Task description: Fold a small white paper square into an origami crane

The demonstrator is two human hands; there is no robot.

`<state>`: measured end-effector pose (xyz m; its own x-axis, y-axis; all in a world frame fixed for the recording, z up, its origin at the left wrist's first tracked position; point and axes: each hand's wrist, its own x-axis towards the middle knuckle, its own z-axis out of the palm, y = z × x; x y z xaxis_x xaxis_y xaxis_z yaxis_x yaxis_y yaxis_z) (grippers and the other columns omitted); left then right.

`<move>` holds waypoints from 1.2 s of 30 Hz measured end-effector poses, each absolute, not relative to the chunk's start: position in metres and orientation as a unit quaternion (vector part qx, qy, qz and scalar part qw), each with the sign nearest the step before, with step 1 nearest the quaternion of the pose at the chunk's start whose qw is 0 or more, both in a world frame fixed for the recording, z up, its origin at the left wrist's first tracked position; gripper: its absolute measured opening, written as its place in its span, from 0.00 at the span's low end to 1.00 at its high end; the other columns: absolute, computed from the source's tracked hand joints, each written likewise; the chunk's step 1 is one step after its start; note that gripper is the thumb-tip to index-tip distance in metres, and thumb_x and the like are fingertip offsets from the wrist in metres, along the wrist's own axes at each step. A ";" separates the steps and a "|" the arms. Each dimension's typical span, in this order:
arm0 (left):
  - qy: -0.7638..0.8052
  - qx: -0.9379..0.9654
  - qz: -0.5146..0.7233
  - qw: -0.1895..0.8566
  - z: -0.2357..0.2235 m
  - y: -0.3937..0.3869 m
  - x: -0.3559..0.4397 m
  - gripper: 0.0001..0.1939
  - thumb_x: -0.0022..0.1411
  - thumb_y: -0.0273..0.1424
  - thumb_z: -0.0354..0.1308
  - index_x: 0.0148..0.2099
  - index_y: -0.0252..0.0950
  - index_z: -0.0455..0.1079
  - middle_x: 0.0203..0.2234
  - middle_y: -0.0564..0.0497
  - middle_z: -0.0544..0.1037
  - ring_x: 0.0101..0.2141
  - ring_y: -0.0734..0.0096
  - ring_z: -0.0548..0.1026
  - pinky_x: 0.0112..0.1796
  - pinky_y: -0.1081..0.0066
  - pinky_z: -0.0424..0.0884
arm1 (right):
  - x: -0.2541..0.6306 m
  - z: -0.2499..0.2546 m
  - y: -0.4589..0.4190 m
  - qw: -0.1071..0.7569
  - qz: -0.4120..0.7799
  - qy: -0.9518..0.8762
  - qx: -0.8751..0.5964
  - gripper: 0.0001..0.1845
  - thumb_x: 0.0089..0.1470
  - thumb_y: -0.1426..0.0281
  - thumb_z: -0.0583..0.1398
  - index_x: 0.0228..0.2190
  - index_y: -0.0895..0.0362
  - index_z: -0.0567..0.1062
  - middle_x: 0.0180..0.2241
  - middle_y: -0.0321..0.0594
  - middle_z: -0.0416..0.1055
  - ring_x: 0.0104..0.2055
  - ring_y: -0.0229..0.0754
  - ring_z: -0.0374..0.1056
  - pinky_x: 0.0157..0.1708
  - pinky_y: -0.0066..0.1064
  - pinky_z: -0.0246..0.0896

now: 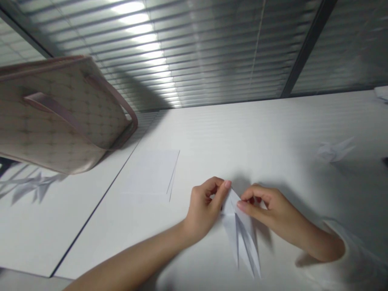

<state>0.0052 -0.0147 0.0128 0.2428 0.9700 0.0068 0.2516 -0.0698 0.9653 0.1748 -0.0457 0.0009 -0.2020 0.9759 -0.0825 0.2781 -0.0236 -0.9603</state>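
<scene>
From here I'm watching a folded origami paper piece [241, 238] under the fingers on a white tabletop [273, 121], its long points running from the fingertips back toward the person. It's plain white paper, so I'd judge it very light, stiff only along its creases and easily dented elsewhere; the thick layered folds look safer to take hold of than the thin tips. The left hand [203, 210] has its fingers curled in, with one fingertip [226, 185] pressed on the upper point of the piece. The right hand [273, 210] comes from the other side, its fingers [242, 205] closed on the same upper part. Flat paper sheets [151, 171] lie beyond the left fingers, a paper crane [335, 150] sits well past the right fingers, and a quilted handbag [60, 113] looms far beyond the left.
</scene>
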 end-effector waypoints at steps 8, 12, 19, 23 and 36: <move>0.484 0.576 0.318 0.577 0.013 -0.015 0.006 0.15 0.54 0.37 0.63 0.23 0.32 0.67 0.19 0.54 0.69 0.22 0.77 0.65 0.24 0.76 0.59 | 0.176 -0.001 -0.042 0.385 0.471 -0.569 -0.554 0.13 0.50 0.62 0.60 0.20 0.56 0.70 0.20 0.32 0.64 0.25 0.37 0.59 0.26 0.30 0.51; 0.497 0.554 0.315 0.589 0.009 -0.015 0.007 0.17 0.52 0.39 0.64 0.23 0.32 0.66 0.17 0.56 0.67 0.20 0.79 0.61 0.21 0.76 0.54 | 0.176 -0.003 -0.043 0.389 0.451 -0.576 -0.560 0.13 0.51 0.63 0.59 0.20 0.56 0.69 0.21 0.33 0.64 0.26 0.38 0.59 0.27 0.30 0.51; 0.500 0.519 0.313 0.619 0.007 -0.016 0.010 0.20 0.48 0.42 0.66 0.21 0.33 0.63 0.15 0.58 0.62 0.19 0.81 0.56 0.20 0.77 0.50 | 0.171 -0.007 -0.047 0.420 0.420 -0.573 -0.565 0.12 0.51 0.66 0.60 0.21 0.54 0.64 0.22 0.32 0.61 0.27 0.37 0.58 0.27 0.30 0.52; 0.498 0.508 0.315 0.628 0.009 -0.016 0.011 0.20 0.48 0.43 0.66 0.21 0.33 0.63 0.15 0.58 0.63 0.19 0.80 0.57 0.21 0.77 0.51 | 0.170 -0.010 -0.049 0.415 0.437 -0.561 -0.568 0.13 0.51 0.66 0.59 0.21 0.54 0.63 0.21 0.31 0.59 0.26 0.37 0.57 0.26 0.30 0.52; 0.475 0.505 0.341 0.635 0.010 -0.012 0.007 0.17 0.51 0.40 0.65 0.25 0.32 0.67 0.16 0.57 0.67 0.19 0.81 0.60 0.20 0.78 0.54 | 0.186 -0.001 -0.037 0.342 0.506 -0.601 -0.516 0.09 0.52 0.64 0.60 0.25 0.56 0.73 0.23 0.34 0.69 0.27 0.37 0.63 0.27 0.27 0.57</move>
<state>0.0072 -0.0124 0.0103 0.3156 0.9128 -0.2593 0.0465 0.2580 0.9650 0.1859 -0.0366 -0.0013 -0.2341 0.9659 -0.1103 0.2734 -0.0435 -0.9609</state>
